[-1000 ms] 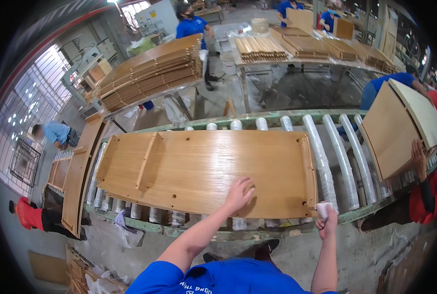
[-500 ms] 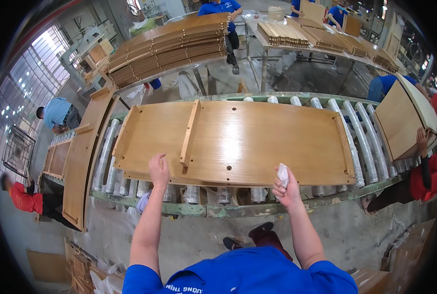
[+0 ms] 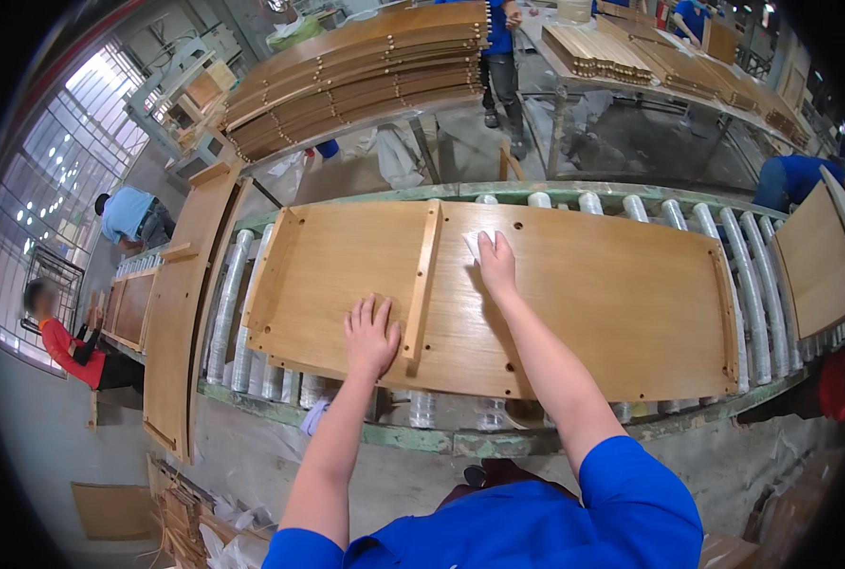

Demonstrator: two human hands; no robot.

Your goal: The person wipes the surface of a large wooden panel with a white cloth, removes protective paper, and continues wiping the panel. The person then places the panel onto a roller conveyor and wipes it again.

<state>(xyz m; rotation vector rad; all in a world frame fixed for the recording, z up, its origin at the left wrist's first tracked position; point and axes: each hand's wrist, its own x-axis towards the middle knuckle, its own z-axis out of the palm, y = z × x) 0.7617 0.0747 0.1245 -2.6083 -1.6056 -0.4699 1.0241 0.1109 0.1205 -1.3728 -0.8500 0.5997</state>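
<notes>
A long varnished wooden panel [image 3: 603,303] lies across the roller conveyor in front of me, with a wooden strip at each end and a crosspiece [image 3: 425,280] left of its middle. My left hand [image 3: 372,341] rests flat on the panel, fingers spread, just left of the crosspiece. Beyond it, to the right of the crosspiece, my right hand [image 3: 498,266] grips a small folded white wad [image 3: 473,246] against the panel's surface. Whether the wad is cloth or paper I cannot tell. Several drilled holes show in the panel.
The conveyor's green frame [image 3: 508,442] runs along my side. Another long panel [image 3: 181,332] stands at the left. Stacked boards [image 3: 356,85] fill a table behind. People work at the left, back and right; a pale wooden piece [image 3: 816,256] is at the right.
My right hand has reached forward and left, bringing the white wad onto the panel. My left hand has come down flat on the panel. The view has shifted, and the panel's right end sits nearer me.
</notes>
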